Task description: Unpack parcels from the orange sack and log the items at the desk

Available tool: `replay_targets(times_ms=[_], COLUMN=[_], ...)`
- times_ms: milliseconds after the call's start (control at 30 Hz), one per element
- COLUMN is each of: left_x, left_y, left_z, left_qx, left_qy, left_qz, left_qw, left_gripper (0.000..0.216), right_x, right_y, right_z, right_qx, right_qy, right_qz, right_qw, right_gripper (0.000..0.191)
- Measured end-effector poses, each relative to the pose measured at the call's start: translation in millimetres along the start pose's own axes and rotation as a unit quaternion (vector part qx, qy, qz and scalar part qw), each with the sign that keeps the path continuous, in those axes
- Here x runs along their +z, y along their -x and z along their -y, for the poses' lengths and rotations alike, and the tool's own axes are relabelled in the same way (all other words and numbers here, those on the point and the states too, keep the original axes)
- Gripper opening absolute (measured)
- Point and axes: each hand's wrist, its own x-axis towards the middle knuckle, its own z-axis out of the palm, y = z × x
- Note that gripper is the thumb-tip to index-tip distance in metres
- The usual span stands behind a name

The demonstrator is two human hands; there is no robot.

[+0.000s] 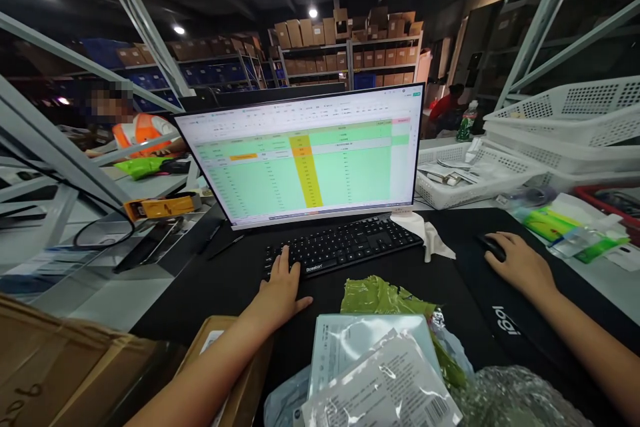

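Observation:
My left hand [281,290] rests on the left end of a black keyboard [345,245], fingers stretched over the keys and thumb out to the side. On the right, my right hand [520,263] lies over a black computer mouse [493,247] on a dark mouse pad [480,287], its fingers curved around it. Behind the keyboard stands a monitor [350,167] with a green and yellow spreadsheet. Between my arms lie a light blue box [345,333], a clear-wrapped grey package [385,387] with printed text and barcode, and a torn green plastic bag [370,295].
White baskets [465,180] stand at the right, beside green packets [555,223]. Bubble wrap [520,400] is at the front, cardboard boxes [60,367] at lower left. A white cloth [430,237] touches the keyboard's right end. A person in an orange vest [143,137] is at far left.

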Motion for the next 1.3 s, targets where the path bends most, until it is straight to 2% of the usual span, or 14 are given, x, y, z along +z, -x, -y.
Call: replay_targets(times_ms=[433,967,1300], left_x=[8.3,4.7,-6.3], left_y=[-4.6,-2.2,4.2], left_z=[4.8,3.1,-1.1], left_qx=[0.007,0.010,0.006], left_qy=[0.000,0.005,0.011], left_qz=[-0.018,-0.008,0.006], left_qw=[1.000,1.000,1.000], left_gripper=[0.067,0.070,0.072], right_x=[-0.6,12.0,20.4], right_y=[-0.5,-5.9,-8.7], right_z=[0.2,-8.2,-10.4], right_qx=[0.000,-0.028,-0.031], right_qy=[0.019,-0.033,-0.056], right_qz=[0.006,-0.015,-0.036], right_qw=[1.000,0.999,0.997], right_gripper=[0.047,0.054,0.057])
